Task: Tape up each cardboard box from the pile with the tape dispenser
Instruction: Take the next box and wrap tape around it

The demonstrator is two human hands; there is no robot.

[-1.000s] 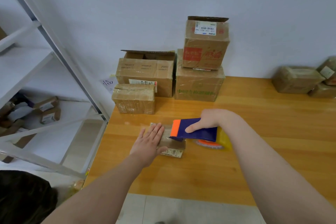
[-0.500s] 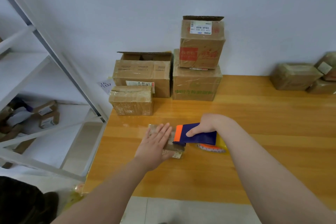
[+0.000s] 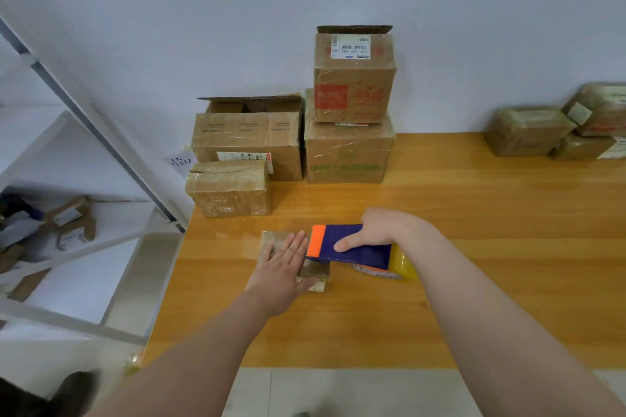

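Observation:
A small flat cardboard box (image 3: 275, 241) lies on the wooden table (image 3: 474, 247), mostly covered by my left hand (image 3: 281, 267), which presses flat on its top with straight fingers. My right hand (image 3: 376, 230) grips the blue and orange tape dispenser (image 3: 342, 244), forefinger stretched along its side. The dispenser's orange blade end sits over the box's right part, next to my left fingertips. Its yellow tape roll (image 3: 401, 266) trails to the right.
A pile of cardboard boxes (image 3: 349, 149) stands against the wall behind, one small wrapped box (image 3: 228, 189) nearest. More taped boxes (image 3: 528, 130) sit at the far right. A white metal shelf rack (image 3: 84, 179) stands left of the table.
The dispenser has slid a little further left over the small box, toward my left fingertips. My left hand stays pressed flat on the box.

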